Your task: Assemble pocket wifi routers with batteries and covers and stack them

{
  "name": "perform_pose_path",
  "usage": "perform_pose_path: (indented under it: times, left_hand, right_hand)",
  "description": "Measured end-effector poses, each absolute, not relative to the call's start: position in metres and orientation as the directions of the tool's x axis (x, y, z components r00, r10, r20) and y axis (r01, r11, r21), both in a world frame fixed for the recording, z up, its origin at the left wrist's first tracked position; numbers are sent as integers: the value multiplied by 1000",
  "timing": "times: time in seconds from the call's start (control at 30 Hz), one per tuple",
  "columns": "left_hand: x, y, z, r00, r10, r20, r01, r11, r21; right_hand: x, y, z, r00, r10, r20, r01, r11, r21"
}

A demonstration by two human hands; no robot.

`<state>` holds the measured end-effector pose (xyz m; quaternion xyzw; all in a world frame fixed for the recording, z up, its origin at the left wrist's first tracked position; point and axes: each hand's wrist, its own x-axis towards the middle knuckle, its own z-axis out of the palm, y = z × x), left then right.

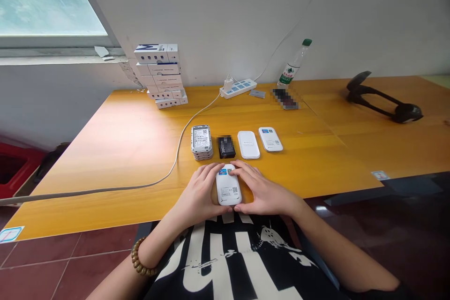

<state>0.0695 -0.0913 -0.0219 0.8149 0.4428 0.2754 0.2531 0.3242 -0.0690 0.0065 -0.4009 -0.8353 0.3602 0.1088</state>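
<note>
Both hands hold a small white pocket router (pixel 228 186) near the front edge of the wooden table (pixel 123 150). My left hand (pixel 198 192) grips its left side and my right hand (pixel 260 190) grips its right side, fingers curled round it. Its labelled back faces up. Just beyond it lie a stack of open grey-rimmed devices (pixel 201 142), a black battery (pixel 226 146), a white cover (pixel 248 144) and another white router (pixel 270 139) in a row.
A pile of white boxes (pixel 161 75) stands at the back left. A power strip (pixel 238 88) with a long white cable (pixel 140 185), a water bottle (pixel 294 63) and a black headset-like object (pixel 383 98) lie further back.
</note>
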Motion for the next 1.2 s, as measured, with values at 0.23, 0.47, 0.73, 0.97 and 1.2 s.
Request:
perform_pose_path:
  times: [0.23,0.47,0.73,0.97,1.2]
  left_hand:
    - [72,-102,-23,492,739,459,503,-672,543]
    - [74,-102,-21,418,781,464,318,-604,731]
    - [82,-99,-3,214,863,457,286,-503,816]
    - [75,-93,-4,-43,937,348,160,-337,928]
    - [71,-96,-13,365,926,100,116,-152,982]
  right_hand:
    - [304,-62,-2,-457,885,-89,221,16,-975]
    - [300,-71,11,-444,894,51,127,119,-985]
    - [294,-77,17,-500,852,158,207,295,-933]
    - [298,-73,6,-638,764,-95,333,163,-929]
    - [297,-71,-1,-577,812,-82,161,15,-987]
